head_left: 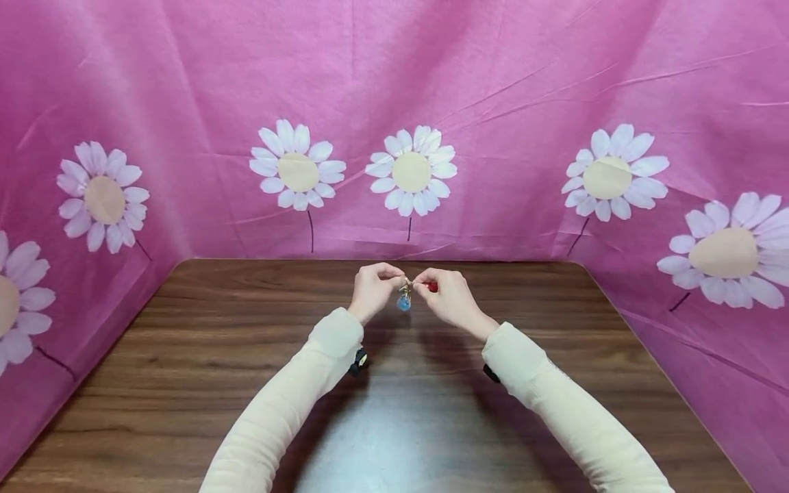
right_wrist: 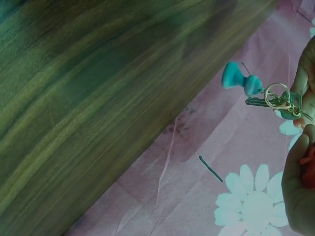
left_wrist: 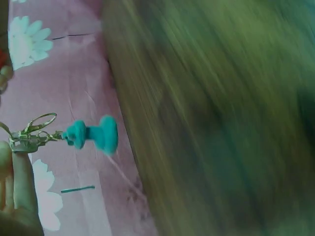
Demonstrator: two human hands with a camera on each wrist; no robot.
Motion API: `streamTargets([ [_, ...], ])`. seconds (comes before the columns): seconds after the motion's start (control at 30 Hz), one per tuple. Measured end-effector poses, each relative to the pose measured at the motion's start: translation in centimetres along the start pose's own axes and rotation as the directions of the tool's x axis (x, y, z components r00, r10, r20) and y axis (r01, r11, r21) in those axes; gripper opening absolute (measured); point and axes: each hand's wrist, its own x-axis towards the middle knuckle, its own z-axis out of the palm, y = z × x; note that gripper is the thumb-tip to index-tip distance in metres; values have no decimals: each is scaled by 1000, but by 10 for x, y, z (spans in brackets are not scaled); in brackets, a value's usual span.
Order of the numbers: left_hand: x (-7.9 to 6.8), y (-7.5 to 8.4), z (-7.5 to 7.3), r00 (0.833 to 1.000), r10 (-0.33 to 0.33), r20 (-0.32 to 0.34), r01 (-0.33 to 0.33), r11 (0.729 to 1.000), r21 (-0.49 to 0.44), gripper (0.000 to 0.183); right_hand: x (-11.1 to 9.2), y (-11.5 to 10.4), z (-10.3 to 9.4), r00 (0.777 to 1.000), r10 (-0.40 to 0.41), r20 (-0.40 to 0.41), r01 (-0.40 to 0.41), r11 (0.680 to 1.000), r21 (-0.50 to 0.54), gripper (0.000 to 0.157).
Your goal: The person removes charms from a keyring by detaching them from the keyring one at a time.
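Above the far part of the table, my left hand (head_left: 371,291) pinches a metal key (right_wrist: 290,107) by its head between thumb and fingers. From the key's gold-coloured ring and clasp (left_wrist: 42,124) hangs a blue charm (left_wrist: 96,135), two rounded lobes joined by a narrow neck. Facing it, my right hand (head_left: 453,298) pinches a thin gold ring (right_wrist: 307,117) beside the key head. A small red object (head_left: 431,287) sits partly hidden within the right hand's fingers; what it is I cannot tell. The fingertips of both hands nearly meet.
Below the hands lies a brown wood-grain table (head_left: 185,383), its far edge just behind them. A pink cloth (head_left: 505,68) printed with white daisies (head_left: 411,171) hangs behind the table and along both sides.
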Motion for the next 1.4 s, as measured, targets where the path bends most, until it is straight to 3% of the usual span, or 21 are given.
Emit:
streamTargets([
  [0.13,-3,-2,2,988,-155,12,154,966,-209,15,0,4,4,999,35,28,-37,998,59,10],
  [0.23,-4,-3,2,986,-162,46,169,951,-260,16,0,6,4,998,58,36,-61,993,99,9],
  [0.3,-4,-4,1,989,-125,74,139,964,-228,15,1,7,3,998,62,33,-65,991,120,8],
  [0.47,-8,-6,-5,989,9,145,-5,1000,-24,11,1,8,3,996,67,61,-75,988,134,8],
  [0.6,-10,-5,-6,975,142,169,-162,981,108,9,0,7,3,994,70,82,-80,987,136,9],
  [0.7,-9,-1,-6,957,207,201,-240,958,155,8,0,6,2,995,71,74,-81,987,135,9],
  [0.93,-9,-2,-5,945,167,280,-200,975,94,16,0,5,3,995,67,77,-78,987,142,8],
  [1.13,-7,-7,-3,946,179,271,-209,974,83,7,-1,9,4,992,80,95,-93,985,144,9],
  [1.23,-5,-7,-1,939,246,239,-292,939,181,5,0,10,2,993,84,81,-95,985,144,9],
  [1.33,-4,-4,-1,919,325,222,-385,862,329,5,1,11,1,993,85,86,-97,984,152,8],
  [1.4,-4,-2,-2,911,356,208,-412,821,396,6,1,12,2,992,86,89,-99,983,154,8],
])
